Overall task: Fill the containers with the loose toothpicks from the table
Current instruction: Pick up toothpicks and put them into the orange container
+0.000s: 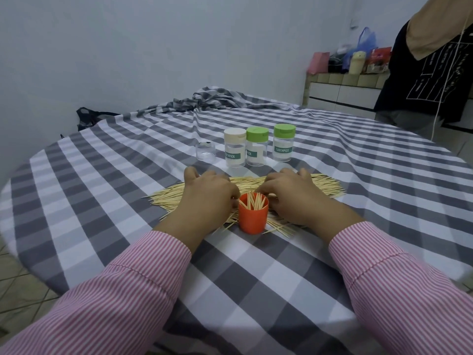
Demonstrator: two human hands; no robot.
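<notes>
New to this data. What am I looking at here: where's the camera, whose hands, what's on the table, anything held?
There is no robot. One wide-angle camera sits on a person's head, looking forward and down, so the striped sleeves are that person's own arms.

A checked tablecloth covers the table. On it lies a heap of loose toothpicks. An orange cup, partly filled with toothpicks, stands in front of it. Behind are three lidded toothpick jars and a small clear cup.

The left hand and right hand rest on the heap on either side of the orange cup. Their fingertips are hidden, so I cannot tell whether they hold toothpicks.

A second person stands at the far right.
</notes>
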